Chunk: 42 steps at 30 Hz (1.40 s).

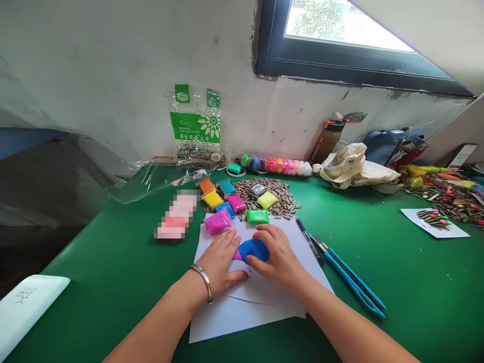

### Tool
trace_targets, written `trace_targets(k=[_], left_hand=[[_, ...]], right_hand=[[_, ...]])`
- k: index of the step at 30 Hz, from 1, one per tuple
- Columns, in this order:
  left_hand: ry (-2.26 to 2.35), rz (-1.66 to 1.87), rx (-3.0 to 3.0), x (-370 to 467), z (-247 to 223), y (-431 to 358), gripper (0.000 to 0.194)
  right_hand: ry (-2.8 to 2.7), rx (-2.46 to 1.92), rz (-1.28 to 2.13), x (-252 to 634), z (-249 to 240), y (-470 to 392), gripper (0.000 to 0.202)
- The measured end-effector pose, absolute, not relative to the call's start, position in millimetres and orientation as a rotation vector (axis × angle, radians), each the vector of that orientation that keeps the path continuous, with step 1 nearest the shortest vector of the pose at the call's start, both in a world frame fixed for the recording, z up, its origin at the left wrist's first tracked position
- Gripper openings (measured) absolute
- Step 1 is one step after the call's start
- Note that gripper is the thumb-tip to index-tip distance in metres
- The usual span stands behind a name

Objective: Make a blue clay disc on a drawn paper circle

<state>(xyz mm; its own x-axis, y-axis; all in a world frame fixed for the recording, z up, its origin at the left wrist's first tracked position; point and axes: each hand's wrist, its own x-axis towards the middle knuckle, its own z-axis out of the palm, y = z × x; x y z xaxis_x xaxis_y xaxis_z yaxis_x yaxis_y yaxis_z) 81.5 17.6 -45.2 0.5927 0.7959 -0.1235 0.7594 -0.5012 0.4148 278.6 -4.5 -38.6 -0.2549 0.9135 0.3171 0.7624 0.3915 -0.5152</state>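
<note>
A flattened blue clay shape lies on white paper, with a small pink clay piece at its left end. My left hand rests on the paper, fingers apart, its fingertips beside the pink piece; a silver bangle is on that wrist. Curved around the right side of the blue clay, my right hand touches it with thumb and fingers. Above the hands are wrapped clay packets, among them magenta and green, near a pile of striped sunflower seeds.
To the right lie a black pen and blue tweezers. A decorated card, cloth bag and bottle sit farther right. A clear seed bag stands against the wall. A white device is at lower left.
</note>
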Motion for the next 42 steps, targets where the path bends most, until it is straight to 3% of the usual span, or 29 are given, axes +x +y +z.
trace_targets(k=[22,42], left_hand=[[1.254,0.093,2.379,80,-46,17,0.083],[1.256,0.094,2.379,81,-44,18,0.085]], right_hand=[[-2.304,-1.424,0.285,309,-33,4,0.047],[-2.228,-1.324,0.187,321,-30,5,0.034]])
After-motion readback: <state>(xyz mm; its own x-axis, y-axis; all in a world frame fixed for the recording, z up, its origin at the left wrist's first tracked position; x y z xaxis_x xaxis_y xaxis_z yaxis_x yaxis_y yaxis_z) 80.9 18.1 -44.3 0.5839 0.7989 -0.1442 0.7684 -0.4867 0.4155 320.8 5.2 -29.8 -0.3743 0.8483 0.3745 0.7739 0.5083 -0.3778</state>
